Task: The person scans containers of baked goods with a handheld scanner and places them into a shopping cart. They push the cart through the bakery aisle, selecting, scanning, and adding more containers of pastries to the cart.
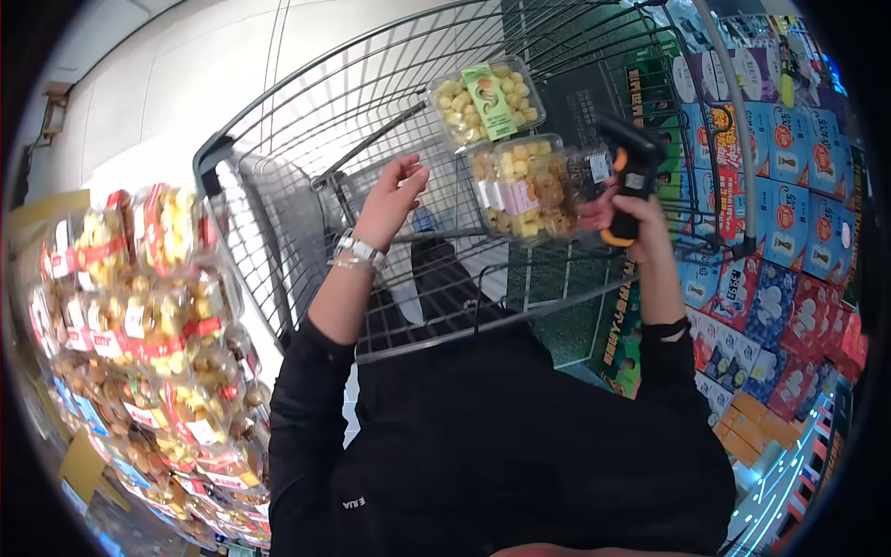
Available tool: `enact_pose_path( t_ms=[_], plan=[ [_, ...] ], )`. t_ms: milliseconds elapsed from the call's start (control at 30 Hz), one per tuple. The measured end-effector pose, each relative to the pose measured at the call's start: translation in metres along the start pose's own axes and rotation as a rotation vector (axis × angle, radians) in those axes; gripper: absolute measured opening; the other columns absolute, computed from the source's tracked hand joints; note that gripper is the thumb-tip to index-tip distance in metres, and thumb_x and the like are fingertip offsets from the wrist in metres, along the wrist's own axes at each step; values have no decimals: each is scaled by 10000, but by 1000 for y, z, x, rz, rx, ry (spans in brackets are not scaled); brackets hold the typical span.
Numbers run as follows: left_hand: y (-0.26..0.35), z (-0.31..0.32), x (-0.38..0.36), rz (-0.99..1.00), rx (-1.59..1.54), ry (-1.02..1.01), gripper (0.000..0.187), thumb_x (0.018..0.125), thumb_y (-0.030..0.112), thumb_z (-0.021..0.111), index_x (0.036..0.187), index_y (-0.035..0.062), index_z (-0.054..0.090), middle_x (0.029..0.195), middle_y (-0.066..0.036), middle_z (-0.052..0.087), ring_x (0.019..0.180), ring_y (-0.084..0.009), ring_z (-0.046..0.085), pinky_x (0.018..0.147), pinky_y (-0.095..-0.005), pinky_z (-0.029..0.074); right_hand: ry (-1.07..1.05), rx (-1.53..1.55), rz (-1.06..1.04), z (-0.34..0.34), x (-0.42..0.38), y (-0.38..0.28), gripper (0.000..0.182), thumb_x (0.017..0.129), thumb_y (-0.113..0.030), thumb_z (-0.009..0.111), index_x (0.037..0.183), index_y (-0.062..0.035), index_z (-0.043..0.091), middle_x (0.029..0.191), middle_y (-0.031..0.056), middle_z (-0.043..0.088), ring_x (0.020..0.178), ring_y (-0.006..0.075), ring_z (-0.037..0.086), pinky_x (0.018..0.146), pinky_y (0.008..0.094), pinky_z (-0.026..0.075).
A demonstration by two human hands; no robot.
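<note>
My right hand is closed around the grip of a black and orange handheld barcode scanner, slightly blurred by motion. Its fingers are right beside a clear plastic box of brownish food with a white label. My left hand hangs over the shopping cart, fingers loosely bent and thumb apart, holding nothing. Inside the cart, a clear box of pale yellow, round snacks has a green label. Closer to me sits another clear box of yellowish pieces with a pale purple label, partly overlapped by the brownish one.
To the left rises a stack of clear snack boxes with red bands. Blue cartons and red boxes are piled on the right, beyond the cart's side. A dark flat box lies at the cart's far end. Pale floor tiles show beyond.
</note>
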State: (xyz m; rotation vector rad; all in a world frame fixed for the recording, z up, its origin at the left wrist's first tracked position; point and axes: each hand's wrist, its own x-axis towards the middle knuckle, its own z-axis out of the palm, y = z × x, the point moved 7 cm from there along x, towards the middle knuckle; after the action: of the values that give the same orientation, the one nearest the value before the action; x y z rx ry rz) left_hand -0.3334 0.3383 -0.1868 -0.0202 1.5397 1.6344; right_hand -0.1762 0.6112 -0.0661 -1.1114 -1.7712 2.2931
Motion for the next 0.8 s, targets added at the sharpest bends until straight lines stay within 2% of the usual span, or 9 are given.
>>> enact_pose_path(
  t_ms=[67, 133, 233, 300, 367, 700, 733, 767, 800],
  plan=[
    [-49, 15, 76, -52, 87, 13, 582, 818, 398, 574, 1218, 2, 427, 1097, -140, 524, 1003, -173, 519, 835, -310, 438, 36, 5, 54, -15, 22, 26, 331, 721, -85, 581, 1015, 39, 494, 771, 128, 585, 579, 185, 593, 564, 307, 499],
    [-95, 17, 154, -53, 439, 167, 684, 779, 476, 589, 1237, -2, 414, 1111, -160, 516, 1003, -175, 507, 820, -291, 432, 54, 36, 93, -21, 33, 38, 332, 724, -71, 564, 1028, 38, 487, 769, 122, 577, 590, 193, 592, 575, 314, 496],
    [-139, 22, 225, -128, 446, 256, 674, 771, 496, 591, 1203, 0, 443, 1098, -153, 526, 950, -175, 527, 808, -282, 431, 99, 99, 94, -22, 32, 34, 345, 714, -49, 572, 1035, 41, 481, 763, 120, 572, 609, 203, 598, 588, 316, 495],
    [-143, 37, 232, -194, 93, 267, 547, 788, 473, 589, 1070, 17, 482, 1004, -100, 551, 805, -167, 559, 667, -288, 476, 139, 165, 62, -24, 28, 30, 350, 702, -39, 594, 1026, 40, 487, 765, 122, 575, 609, 201, 601, 578, 294, 485],
    [-139, 53, 235, -85, -302, 331, 485, 809, 432, 584, 1065, 39, 460, 928, -76, 553, 759, -151, 539, 577, -268, 460, 110, 271, 76, -21, 26, 31, 386, 686, -3, 604, 1047, 44, 474, 774, 126, 571, 637, 218, 607, 602, 313, 495],
    [-122, 3, 192, -6, -17, 419, 314, 893, 365, 471, 1029, 82, 465, 903, -18, 511, 782, -122, 486, 633, -267, 445, 85, 331, 67, -25, 23, 27, 400, 712, -71, 549, 1084, 33, 444, 788, 137, 544, 659, 244, 602, 679, 405, 516],
    [-138, -23, 187, 26, 24, 471, 332, 891, 366, 475, 1058, 80, 454, 923, -21, 505, 809, -125, 487, 635, -270, 447, 85, 343, 67, -25, 24, 27, 396, 716, -72, 543, 1084, 31, 442, 787, 135, 543, 660, 242, 600, 679, 407, 517],
    [-146, -39, 175, -34, 1, 462, 503, 854, 460, 484, 1217, 125, 387, 1139, -43, 486, 966, -160, 492, 744, -316, 439, 77, 346, 67, -23, 25, 26, 396, 716, -72, 543, 1084, 31, 442, 787, 135, 543, 660, 242, 600, 679, 407, 517],
    [-147, -54, 159, -40, -27, 517, 510, 860, 458, 475, 1227, 116, 378, 1153, -54, 482, 968, -162, 498, 735, -302, 443, 79, 376, 65, -22, 24, 26, 381, 721, -45, 562, 1072, 52, 449, 792, 125, 563, 667, 237, 608, 671, 381, 511]
  ],
)
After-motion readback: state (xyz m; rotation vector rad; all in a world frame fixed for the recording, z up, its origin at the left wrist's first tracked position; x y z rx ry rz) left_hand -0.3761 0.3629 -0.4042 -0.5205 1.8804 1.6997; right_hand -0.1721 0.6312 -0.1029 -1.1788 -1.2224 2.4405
